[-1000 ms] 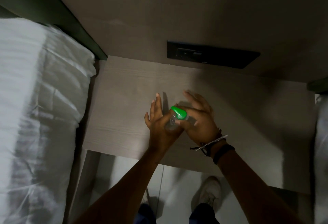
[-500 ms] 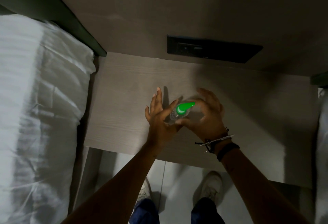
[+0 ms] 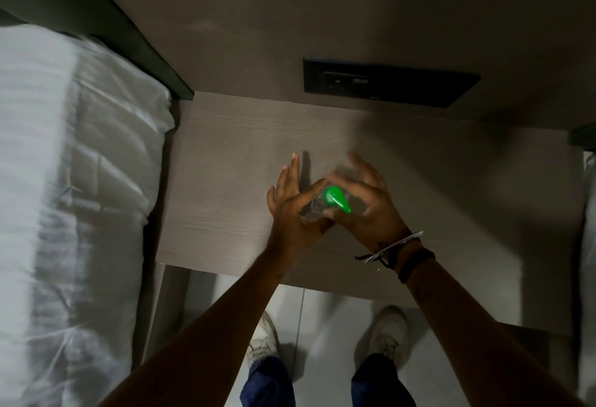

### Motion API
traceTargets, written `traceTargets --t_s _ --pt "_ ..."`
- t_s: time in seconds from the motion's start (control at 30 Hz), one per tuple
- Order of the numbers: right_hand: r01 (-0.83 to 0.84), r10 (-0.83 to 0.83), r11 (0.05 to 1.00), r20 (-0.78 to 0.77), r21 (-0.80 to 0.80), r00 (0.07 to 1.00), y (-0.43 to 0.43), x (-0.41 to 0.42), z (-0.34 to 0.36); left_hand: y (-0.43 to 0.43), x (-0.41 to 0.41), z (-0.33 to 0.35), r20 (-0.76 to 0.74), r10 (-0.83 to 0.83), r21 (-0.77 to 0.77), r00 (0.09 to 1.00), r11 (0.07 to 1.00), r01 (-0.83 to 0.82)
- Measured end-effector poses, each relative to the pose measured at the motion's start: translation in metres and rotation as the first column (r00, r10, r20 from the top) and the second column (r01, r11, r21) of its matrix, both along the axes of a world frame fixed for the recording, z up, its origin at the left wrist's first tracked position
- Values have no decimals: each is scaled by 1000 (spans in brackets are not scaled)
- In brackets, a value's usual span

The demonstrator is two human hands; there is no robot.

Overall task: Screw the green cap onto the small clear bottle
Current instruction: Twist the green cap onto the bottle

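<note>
Head view: nearest, the left hand (image 3: 292, 210) is closed round the small clear plastic bottle (image 3: 314, 208), other fingers splayed, above the pale wood-grain counter (image 3: 225, 180). Just beyond, the right hand (image 3: 367, 203) pinches the glossy green teardrop cap (image 3: 337, 198) sitting on its neck. Light, slick, probably squeezable: hold the body, turn the cap.

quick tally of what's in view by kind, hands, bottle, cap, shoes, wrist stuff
hands: 2, left hand and right hand
clear bottle: 1
green cap: 1
shoes: 2
wristbands: several on the right wrist, count unclear
total without wristbands: 6
</note>
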State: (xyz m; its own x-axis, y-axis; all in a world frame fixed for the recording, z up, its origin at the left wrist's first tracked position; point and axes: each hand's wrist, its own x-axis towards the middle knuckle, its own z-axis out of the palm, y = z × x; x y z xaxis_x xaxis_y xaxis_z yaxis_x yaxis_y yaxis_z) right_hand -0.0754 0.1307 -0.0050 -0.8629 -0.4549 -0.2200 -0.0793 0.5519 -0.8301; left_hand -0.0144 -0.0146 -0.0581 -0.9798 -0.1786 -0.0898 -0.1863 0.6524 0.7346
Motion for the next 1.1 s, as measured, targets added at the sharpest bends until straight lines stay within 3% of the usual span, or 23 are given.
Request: traceTargets --t_s 0.2,0.33,0.53,0.7,0.83,1.1 --pt "135 -117 988 -195 78 974 -10 -2 -1 -2 -2 -6 -24 -17 -50 1000 999 16" --pt "70 -2 969 -276 238 961 -7 0 -12 -3 -4 -8 -17 -38 -71 999 997 37" --pt "68 19 973 -371 220 928 -3 4 -9 -7 -1 -8 18 -23 -57 1000 998 24" --pt "83 27 949 -339 304 940 0 0 -9 -6 -3 -6 12 -44 -61 999 997 44" --pt "-15 81 975 -293 222 953 3 0 -2 -9 -9 -5 38 -60 -70 997 996 62" --pt "46 34 975 -351 216 936 2 6 -2 -9 -12 4 90 -105 -38 990 993 109"
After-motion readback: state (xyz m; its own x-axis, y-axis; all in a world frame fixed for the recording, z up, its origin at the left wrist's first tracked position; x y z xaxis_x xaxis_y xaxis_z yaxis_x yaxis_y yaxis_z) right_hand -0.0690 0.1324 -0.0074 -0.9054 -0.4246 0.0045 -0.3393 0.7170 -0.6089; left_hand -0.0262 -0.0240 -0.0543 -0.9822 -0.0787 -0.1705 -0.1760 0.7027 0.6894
